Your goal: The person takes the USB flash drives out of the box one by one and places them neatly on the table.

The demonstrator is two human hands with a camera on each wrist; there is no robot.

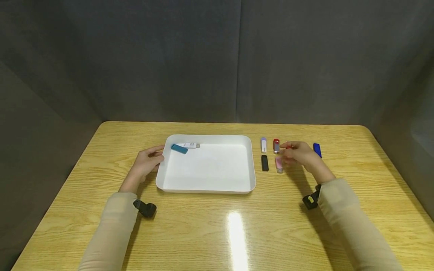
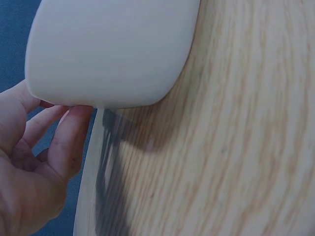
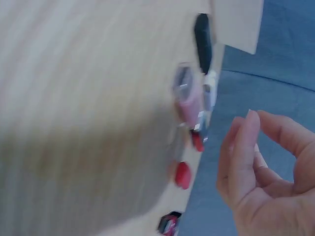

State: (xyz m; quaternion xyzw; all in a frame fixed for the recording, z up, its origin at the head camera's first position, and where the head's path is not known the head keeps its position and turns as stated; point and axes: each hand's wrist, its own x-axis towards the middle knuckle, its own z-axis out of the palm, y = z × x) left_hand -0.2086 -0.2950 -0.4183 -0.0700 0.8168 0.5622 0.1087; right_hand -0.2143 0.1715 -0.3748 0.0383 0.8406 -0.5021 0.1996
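Observation:
A white tray [image 1: 207,169] lies on the wooden table. My left hand [image 1: 147,162] touches its left end from outside, with loosely bent fingers against the tray wall [image 2: 108,54] in the left wrist view. Inside, at the far left corner, lie a teal USB stick [image 1: 179,149] and a white USB stick [image 1: 192,145]. To the right of the tray my right hand [image 1: 300,153] hovers over a group of USB sticks. Its fingers are bent and hold nothing visible in the right wrist view. Nearest are a pink stick [image 1: 279,165], a red-and-silver stick [image 1: 276,146] and a red piece [image 3: 182,175], partly hidden in the head view.
A black USB stick [image 1: 265,163] and a white-and-lilac one [image 1: 263,145] lie between the tray and my right hand. Beyond that hand is a blue stick [image 1: 317,149]. A dark curtain [image 1: 169,64] stands behind the table's far edge.

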